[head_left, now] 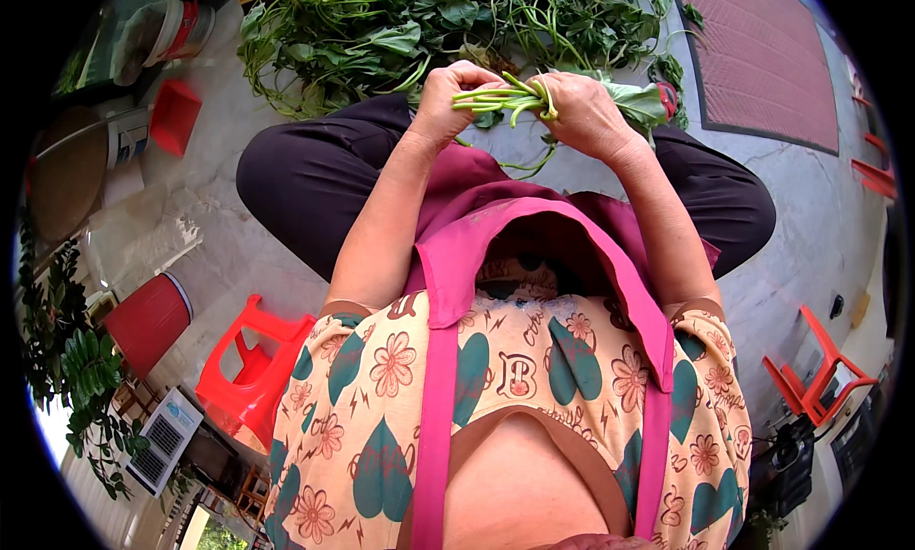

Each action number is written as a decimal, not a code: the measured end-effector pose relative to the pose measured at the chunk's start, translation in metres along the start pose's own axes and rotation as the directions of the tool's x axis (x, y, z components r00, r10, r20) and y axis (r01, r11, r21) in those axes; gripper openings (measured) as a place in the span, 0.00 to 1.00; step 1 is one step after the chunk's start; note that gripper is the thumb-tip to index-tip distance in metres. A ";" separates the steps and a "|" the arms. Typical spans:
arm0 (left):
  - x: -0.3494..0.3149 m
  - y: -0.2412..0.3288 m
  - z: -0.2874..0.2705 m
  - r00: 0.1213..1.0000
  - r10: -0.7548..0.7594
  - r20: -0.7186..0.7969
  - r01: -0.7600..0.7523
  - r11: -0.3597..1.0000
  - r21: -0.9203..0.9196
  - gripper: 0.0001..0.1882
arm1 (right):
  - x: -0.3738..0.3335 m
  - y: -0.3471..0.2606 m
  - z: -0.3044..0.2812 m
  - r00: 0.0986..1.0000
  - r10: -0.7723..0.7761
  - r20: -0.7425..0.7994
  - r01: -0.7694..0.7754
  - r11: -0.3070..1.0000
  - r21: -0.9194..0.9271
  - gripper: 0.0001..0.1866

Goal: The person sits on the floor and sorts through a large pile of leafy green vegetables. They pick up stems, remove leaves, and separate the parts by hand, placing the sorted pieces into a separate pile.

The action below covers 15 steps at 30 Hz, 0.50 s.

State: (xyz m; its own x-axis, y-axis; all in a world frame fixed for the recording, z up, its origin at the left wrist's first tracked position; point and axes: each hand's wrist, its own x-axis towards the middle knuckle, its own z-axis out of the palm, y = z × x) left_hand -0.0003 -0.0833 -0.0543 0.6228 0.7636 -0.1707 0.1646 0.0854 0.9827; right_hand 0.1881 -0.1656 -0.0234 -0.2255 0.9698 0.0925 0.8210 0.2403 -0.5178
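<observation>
Currently, the right hand (pixel 575 113) was closed around a small bundle of slender, smooth, light-green plant stems (pixel 513 100). The bundle ran crosswise between both hands: bare stem ends poked out toward the left hand, loosely fanned and uneven, one stem bent over near the right fingers. Broad, flat green leaves (pixel 633 103) stuck out on the far side of the right hand, slightly creased. The left hand (pixel 446 102) had curled fingers right at the stem ends; couldn't tell if it pinched any. Just beyond both hands lay a wide, tangled heap of dark-green leafy vines (pixel 381 40).
</observation>
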 end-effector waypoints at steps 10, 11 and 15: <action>-0.002 0.027 0.039 0.971 -0.229 0.070 0.240 0.933 -0.268 0.10 | 0.014 0.033 -0.002 0.664 0.714 -0.221 -0.206 0.460 0.864 0.09; -0.004 0.030 0.046 0.959 -0.282 0.021 0.278 0.928 -0.250 0.10 | 0.016 0.052 -0.010 0.615 0.781 -0.110 -0.063 0.188 0.980 0.08; 0.005 0.013 0.031 0.981 -0.190 -0.038 0.152 0.875 -0.459 0.10 | -0.004 0.090 -0.121 0.268 0.909 -0.319 0.436 0.181 0.882 0.14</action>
State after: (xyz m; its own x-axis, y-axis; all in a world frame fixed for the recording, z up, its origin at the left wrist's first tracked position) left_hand 0.0284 -0.0982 -0.0443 0.5505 0.7573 -0.3514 -0.1128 0.4846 0.8674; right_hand 0.3262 -0.1432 0.0321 0.8533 0.4911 -0.1752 -0.4123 0.4298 -0.8033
